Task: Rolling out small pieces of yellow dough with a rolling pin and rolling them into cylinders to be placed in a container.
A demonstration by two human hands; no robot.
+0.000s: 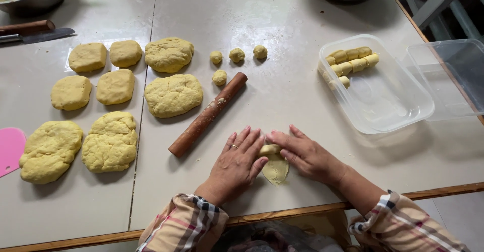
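thin dough piece lies low centre of the frame on the table, far edge curled into a roll under both sets of fingertips. left hand flat, fingers spread, gripping nothing; right hand likewise open, pressing the roll. judgement: even, light pressure from both keeps the roll tight. rolling pin lies just left.
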